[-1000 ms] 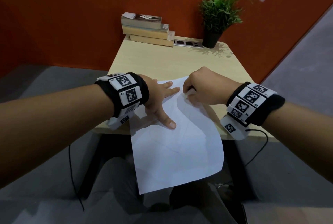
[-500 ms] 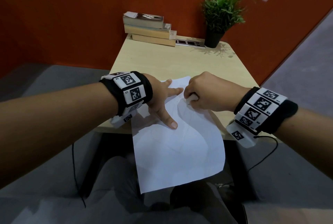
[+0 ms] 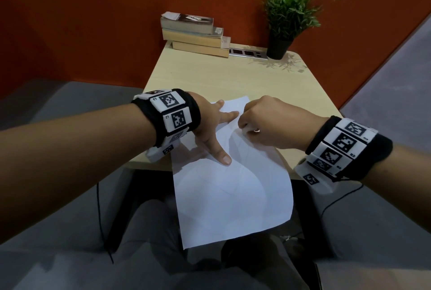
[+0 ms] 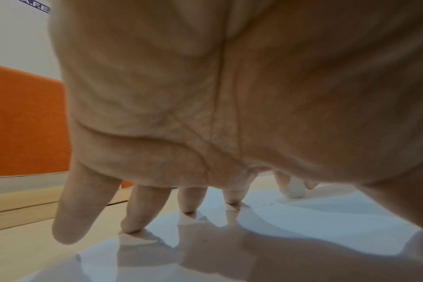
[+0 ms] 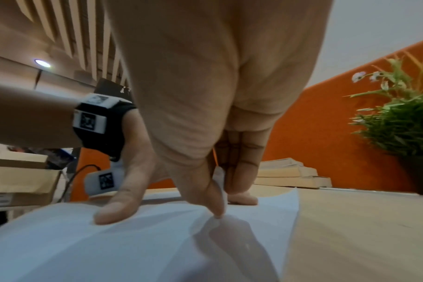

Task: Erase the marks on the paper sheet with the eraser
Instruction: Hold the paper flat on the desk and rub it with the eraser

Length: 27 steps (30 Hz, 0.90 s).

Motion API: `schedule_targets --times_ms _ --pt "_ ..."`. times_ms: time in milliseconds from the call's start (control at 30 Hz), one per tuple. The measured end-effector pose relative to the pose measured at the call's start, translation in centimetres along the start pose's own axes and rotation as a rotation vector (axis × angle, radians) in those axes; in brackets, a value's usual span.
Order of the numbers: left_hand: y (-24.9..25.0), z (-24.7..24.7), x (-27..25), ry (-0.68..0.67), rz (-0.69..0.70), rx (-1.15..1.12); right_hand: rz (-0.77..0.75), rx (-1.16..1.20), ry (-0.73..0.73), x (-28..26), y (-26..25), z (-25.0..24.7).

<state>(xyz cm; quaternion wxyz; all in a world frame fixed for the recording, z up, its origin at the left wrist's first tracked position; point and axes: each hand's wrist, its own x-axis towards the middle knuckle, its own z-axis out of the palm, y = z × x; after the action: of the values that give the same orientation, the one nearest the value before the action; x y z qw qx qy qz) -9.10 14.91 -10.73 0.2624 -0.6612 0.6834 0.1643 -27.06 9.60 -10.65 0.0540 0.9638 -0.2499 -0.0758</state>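
Observation:
A white paper sheet (image 3: pixel 228 187) with faint curved pencil marks lies on the light wooden table (image 3: pixel 221 75), its near half hanging over the front edge. My left hand (image 3: pixel 217 126) lies flat with spread fingers on the sheet's upper left part, thumb (image 3: pixel 219 152) pointing toward me. My right hand (image 3: pixel 261 122) pinches a small white eraser (image 3: pixel 248 130) and presses its tip on the paper near the top. The right wrist view shows the eraser (image 5: pixel 219 183) between thumb and fingers, touching the sheet (image 5: pixel 109 248). In the left wrist view the eraser (image 4: pixel 295 188) stands on the paper (image 4: pixel 302 229) beyond my fingertips.
A stack of three books (image 3: pixel 196 33) sits at the table's far edge against the orange wall. Beside the books is a power strip (image 3: pixel 247 53), then a potted plant (image 3: pixel 282 26) at the far right corner. My lap shows below the sheet.
The right hand with the eraser has slid slightly toward me and back over the upper part of the sheet. My left hand stays pressed flat in the same spot.

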Motion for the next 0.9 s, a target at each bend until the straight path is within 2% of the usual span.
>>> schedule_targets --times_ms 67,233,400,567,700,900 --pt "0.1 -0.1 -0.1 0.007 0.002 0.003 -0.034 0.023 -0.012 -0.3 -0.3 0.0" --pt "0.2 -0.1 -0.3 0.003 -0.004 -0.003 0.010 -0.020 -0.010 -0.2 0.2 -0.3" --pt "0.2 -0.1 -0.3 0.003 -0.002 0.001 -0.056 0.031 -0.018 -0.8 -0.9 -0.2" --pt "0.2 -0.1 -0.4 0.001 -0.009 0.001 0.002 -0.015 -0.006 -0.4 0.0 -0.4" --pt "0.2 0.0 -0.3 -0.004 -0.003 -0.005 -0.064 0.041 -0.025 -0.8 -1.2 -0.2" --pt "0.2 -0.1 -0.3 0.005 -0.006 0.002 0.028 0.011 -0.031 -0.3 0.0 -0.5"
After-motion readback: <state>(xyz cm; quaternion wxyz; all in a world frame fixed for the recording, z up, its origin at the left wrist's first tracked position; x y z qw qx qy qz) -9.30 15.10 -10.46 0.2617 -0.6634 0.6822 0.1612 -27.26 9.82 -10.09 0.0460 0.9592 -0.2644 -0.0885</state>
